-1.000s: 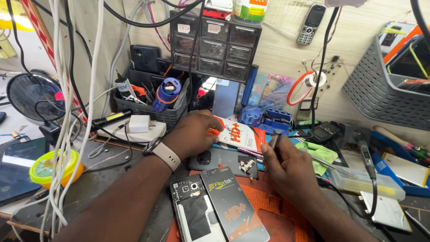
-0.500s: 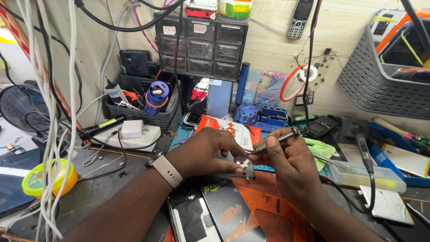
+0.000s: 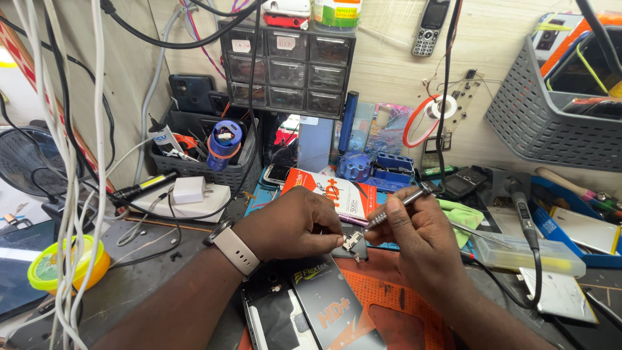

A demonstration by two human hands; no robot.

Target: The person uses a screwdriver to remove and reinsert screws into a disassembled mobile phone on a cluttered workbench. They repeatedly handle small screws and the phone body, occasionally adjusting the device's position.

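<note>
My left hand [image 3: 295, 223] pinches a small metal phone part [image 3: 352, 242] between thumb and fingertips, just above the bench. A pale watch band wraps that wrist. My right hand [image 3: 418, 243] grips a slim silver screwdriver [image 3: 403, 203], whose tip points down-left at the small part. Below both hands lies an opened phone [image 3: 278, 317] with a dark flat pack [image 3: 332, 304] across it, partly on an orange work mat [image 3: 395, 311].
A small-parts drawer cabinet [image 3: 288, 68] and a black bin of tools [image 3: 207, 159] stand at the back. White cables [image 3: 65, 194] hang at left. A grey basket [image 3: 551, 110] hangs at right. A soldering iron [image 3: 521, 207], a clear plastic box [image 3: 528, 253] and a white charger [image 3: 189, 191] are nearby.
My left hand has come back from the red-and-white packet to the small part. My right hand has lifted the screwdriver and brought its tip to that part. The view has moved closer.
</note>
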